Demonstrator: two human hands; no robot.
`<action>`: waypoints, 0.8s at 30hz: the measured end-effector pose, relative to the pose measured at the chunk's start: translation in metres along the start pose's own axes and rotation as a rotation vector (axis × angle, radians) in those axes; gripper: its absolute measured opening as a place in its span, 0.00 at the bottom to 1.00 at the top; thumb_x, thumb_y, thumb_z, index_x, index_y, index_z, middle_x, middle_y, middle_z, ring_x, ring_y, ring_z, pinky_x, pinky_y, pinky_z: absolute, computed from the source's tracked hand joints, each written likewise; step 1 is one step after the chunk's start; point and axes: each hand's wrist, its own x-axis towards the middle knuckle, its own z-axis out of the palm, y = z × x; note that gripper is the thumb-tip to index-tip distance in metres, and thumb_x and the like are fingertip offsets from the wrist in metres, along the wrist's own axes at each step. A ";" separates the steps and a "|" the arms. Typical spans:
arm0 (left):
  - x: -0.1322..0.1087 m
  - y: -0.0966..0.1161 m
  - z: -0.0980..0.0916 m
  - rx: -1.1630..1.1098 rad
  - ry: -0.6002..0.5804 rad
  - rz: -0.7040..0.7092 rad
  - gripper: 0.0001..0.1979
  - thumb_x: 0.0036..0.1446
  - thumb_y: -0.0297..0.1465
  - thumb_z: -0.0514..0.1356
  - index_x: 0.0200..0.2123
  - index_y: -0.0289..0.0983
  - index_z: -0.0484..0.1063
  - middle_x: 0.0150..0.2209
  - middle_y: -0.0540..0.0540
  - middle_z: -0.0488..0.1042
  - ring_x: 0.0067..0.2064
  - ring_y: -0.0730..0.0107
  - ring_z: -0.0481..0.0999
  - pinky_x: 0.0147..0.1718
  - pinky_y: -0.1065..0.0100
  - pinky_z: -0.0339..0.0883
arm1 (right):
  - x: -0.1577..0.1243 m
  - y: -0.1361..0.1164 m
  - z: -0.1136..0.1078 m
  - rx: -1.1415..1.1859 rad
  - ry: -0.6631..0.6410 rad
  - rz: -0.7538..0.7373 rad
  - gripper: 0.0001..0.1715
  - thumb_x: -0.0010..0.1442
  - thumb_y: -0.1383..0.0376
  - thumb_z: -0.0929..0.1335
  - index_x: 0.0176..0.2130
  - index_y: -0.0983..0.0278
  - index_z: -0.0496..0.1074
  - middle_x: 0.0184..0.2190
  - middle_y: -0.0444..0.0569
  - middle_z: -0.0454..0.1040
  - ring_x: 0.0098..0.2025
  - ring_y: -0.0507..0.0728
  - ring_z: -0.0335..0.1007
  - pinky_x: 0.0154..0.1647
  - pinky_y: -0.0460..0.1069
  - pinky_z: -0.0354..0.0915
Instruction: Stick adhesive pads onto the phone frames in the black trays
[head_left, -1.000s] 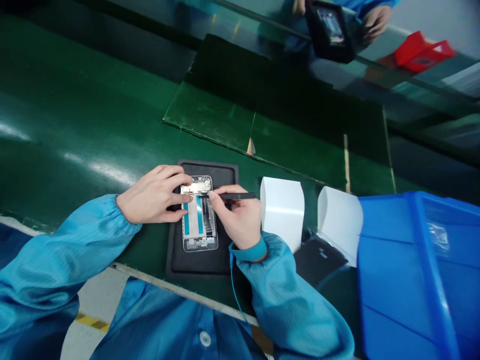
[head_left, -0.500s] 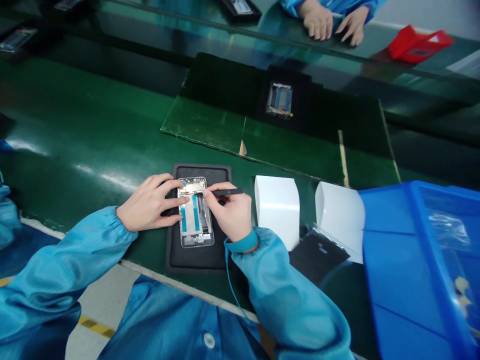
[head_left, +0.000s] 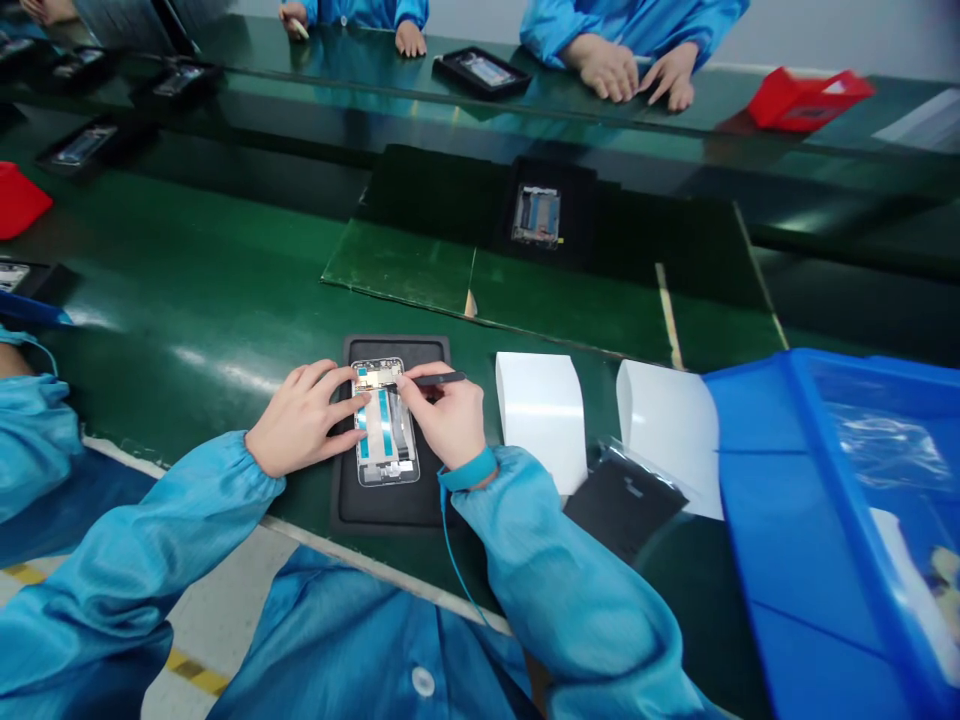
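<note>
Here's the opened phone [head_left: 387, 430], lying flat in its black tray [head_left: 352, 515] at the table edge, and both hands are on it. The left hand [head_left: 304, 420] spreads its fingers wide, tips resting on the phone's left side. The right hand [head_left: 446, 415] has its fingers closed around a slim black tool [head_left: 444, 379], pointed in just below the upper board [head_left: 384, 378]; the very tip is too small to read.

How far along? Partway, I'd judge: the board sits at the top and blue strips [head_left: 385, 408] run down the middle, yet the insides lie bare with no cover over them. The fine work under that tool looks unfinished.

Now the containers! That tray holds just the phone. On the right, a big blue bin [head_left: 757, 480] carries crumpled clear plastic [head_left: 892, 445] and some pale bits I can't make out. Up on the green board [head_left: 405, 255], another dark tray [head_left: 581, 190] bears a second opened phone [head_left: 537, 216]. Across the way, a third tray [head_left: 519, 87] has a phone inside, and the red box [head_left: 806, 105] hides its contents.
</note>
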 end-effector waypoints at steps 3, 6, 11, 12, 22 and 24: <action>-0.003 -0.001 -0.003 -0.103 -0.012 0.008 0.16 0.62 0.43 0.58 0.49 0.45 0.76 0.59 0.41 0.66 0.59 0.50 0.64 0.55 0.53 0.62 | 0.001 0.001 0.001 0.021 0.010 0.001 0.09 0.57 0.59 0.71 0.31 0.64 0.77 0.26 0.46 0.78 0.24 0.53 0.70 0.29 0.47 0.68; -0.005 0.003 -0.003 -0.078 0.034 -0.350 0.17 0.63 0.43 0.55 0.44 0.38 0.76 0.47 0.40 0.74 0.49 0.59 0.73 0.46 0.62 0.67 | 0.002 0.001 0.002 0.073 0.027 0.015 0.10 0.56 0.59 0.71 0.31 0.64 0.77 0.26 0.46 0.78 0.24 0.53 0.71 0.29 0.47 0.68; 0.002 0.022 0.002 -0.002 -0.329 -0.684 0.21 0.64 0.44 0.48 0.29 0.39 0.73 0.29 0.45 0.77 0.32 0.62 0.76 0.30 0.67 0.61 | 0.007 0.007 0.006 0.221 0.021 0.078 0.11 0.53 0.58 0.73 0.31 0.64 0.77 0.28 0.48 0.79 0.28 0.55 0.74 0.33 0.49 0.70; 0.005 0.026 0.003 0.012 -0.357 -0.688 0.22 0.64 0.43 0.47 0.28 0.39 0.73 0.29 0.44 0.77 0.33 0.60 0.77 0.31 0.66 0.61 | 0.009 0.009 0.007 0.254 0.002 0.086 0.12 0.53 0.57 0.73 0.31 0.64 0.77 0.29 0.48 0.79 0.29 0.56 0.74 0.34 0.50 0.70; -0.009 -0.016 -0.030 0.204 -0.403 -0.792 0.22 0.62 0.42 0.45 0.30 0.39 0.75 0.34 0.38 0.80 0.39 0.53 0.80 0.35 0.63 0.66 | 0.003 -0.006 -0.052 0.417 -0.062 0.077 0.14 0.54 0.56 0.73 0.32 0.65 0.75 0.23 0.46 0.75 0.26 0.55 0.72 0.30 0.49 0.69; -0.026 -0.048 -0.045 0.251 -0.424 -0.863 0.23 0.62 0.43 0.45 0.31 0.39 0.75 0.37 0.38 0.80 0.42 0.51 0.79 0.36 0.61 0.67 | -0.006 -0.004 -0.076 0.360 -0.067 0.086 0.14 0.54 0.56 0.74 0.32 0.65 0.76 0.26 0.48 0.76 0.27 0.55 0.72 0.31 0.50 0.69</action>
